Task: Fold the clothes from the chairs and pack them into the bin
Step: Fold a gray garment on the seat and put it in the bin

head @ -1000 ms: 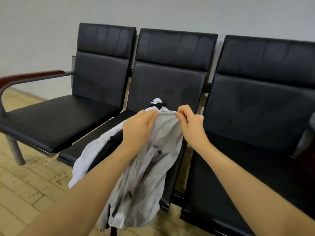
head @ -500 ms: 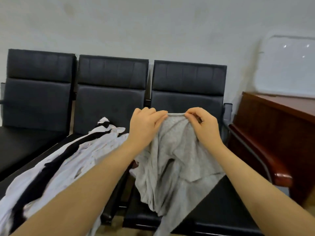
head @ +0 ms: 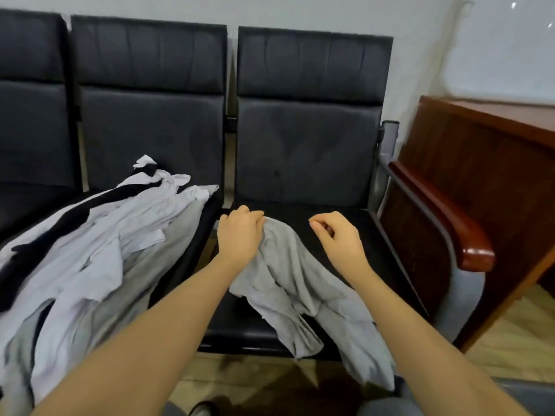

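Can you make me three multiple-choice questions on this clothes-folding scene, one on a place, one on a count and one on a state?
1. Where does the grey garment lie?
A. on the right chair seat
B. on the wooden desk
C. on the floor only

2. How many chair backs show?
A. one
B. three
C. five

3. What is the right hand doing?
A. gripping the armrest
B. holding nothing, fingers curled
C. lifting the white pile

Answers:
1 A, it is spread on the right chair seat, its lower end hanging over the front edge.
2 B, three black backs stand side by side.
3 B, it is off the cloth while the left hand grips the garment's top edge.
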